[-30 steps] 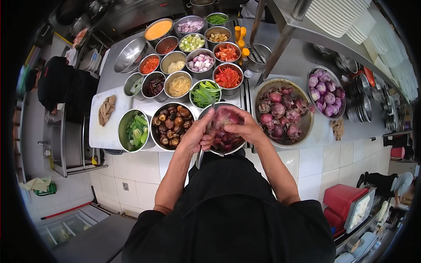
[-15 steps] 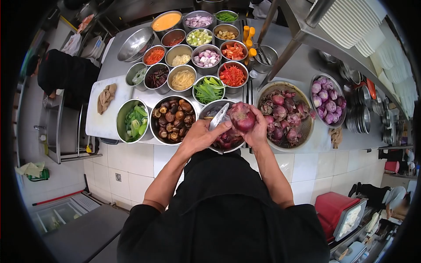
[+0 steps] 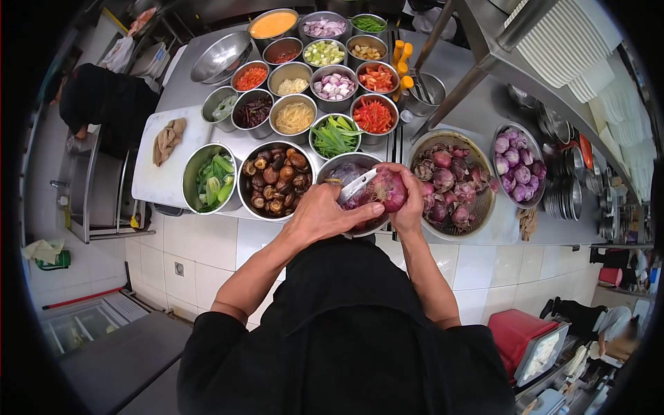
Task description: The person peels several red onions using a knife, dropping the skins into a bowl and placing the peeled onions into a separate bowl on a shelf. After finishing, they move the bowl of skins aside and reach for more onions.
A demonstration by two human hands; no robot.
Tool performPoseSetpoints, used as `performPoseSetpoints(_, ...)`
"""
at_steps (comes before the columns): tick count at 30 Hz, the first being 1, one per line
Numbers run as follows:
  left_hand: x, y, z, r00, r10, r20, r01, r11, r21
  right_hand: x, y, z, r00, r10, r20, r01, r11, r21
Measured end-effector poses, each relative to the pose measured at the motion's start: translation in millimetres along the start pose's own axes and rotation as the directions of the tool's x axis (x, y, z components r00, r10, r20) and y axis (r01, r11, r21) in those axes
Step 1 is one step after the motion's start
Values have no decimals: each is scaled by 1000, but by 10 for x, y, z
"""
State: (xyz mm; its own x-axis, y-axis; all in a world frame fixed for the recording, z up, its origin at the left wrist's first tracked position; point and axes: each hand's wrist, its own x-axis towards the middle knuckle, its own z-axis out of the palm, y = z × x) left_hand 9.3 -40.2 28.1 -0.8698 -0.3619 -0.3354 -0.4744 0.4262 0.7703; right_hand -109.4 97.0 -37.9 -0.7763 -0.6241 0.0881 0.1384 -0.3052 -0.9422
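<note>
My left hand (image 3: 319, 213) is closed on a small knife (image 3: 358, 184) with a pale silvery blade that lies against the root end of a red onion (image 3: 389, 191). Its thumb presses on the onion's lower side. Fingers of my right hand (image 3: 412, 200) wrap round the onion from the right. Both hands are over a steel bowl (image 3: 333, 166) holding purple onion skins, partly hidden by the hands. To the right stands a wide perforated pan (image 3: 487, 207) of unpeeled red onions (image 3: 443, 181). Beyond it, an oval colander holds peeled purple onions (image 3: 519, 166).
Left of my hands stand a bowl of brown mushrooms (image 3: 277, 180) and a bowl of leafy greens (image 3: 216, 181). Several steel tubs of cut vegetables (image 3: 335, 86) fill the counter behind. A shelf post (image 3: 456, 97) rises at right. A cloth (image 3: 168, 142) lies on the white board.
The onion has turned so its root end faces the blade. My left hand has moved slightly, its thumb now lower on the onion. The whole view has shifted a little.
</note>
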Motion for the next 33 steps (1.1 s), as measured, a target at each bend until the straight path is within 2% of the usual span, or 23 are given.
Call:
performPoseSetpoints(5,26,-60,32,997,55,-46,-53,997,53,-27,-58,39,1000,-17,3,17,997,-78)
performPoseSetpoints(8,48,-103,44,995,89,-40,-89,996,-6,-25,-97,84,998,-61,-29,57,991,-123)
performPoseSetpoints(11,22,-39,7,996,86,1,-86,996,14,-54,-188,130,1000,-5,-13,2,970,-241)
performPoseSetpoints(14,27,-57,20,996,93,-1,-93,996,16,-52,-192,112,1000,-27,-4,25,954,-299)
performPoseSetpoints(17,39,-139,77,995,88,43,-87,995,-38,-23,-239,100,991,102,88,-79,968,-236)
performPoseSetpoints(23,-8,-94,102,994,109,-6,-109,993,-39,-21,-285,127,994,28,110,4,961,-277)
performPoseSetpoints(26,-25,-101,182,995,84,-49,-87,994,-59,-20,-308,201,993,-104,63,120,927,-356)
performPoseSetpoints(29,-44,-95,229,987,120,-104,-132,985,-114,-20,-361,264,997,-81,-15,71,943,-324)
performPoseSetpoints(33,-10,-129,218,986,134,-99,-137,990,-19,25,-373,224,996,-63,61,82,915,-396)
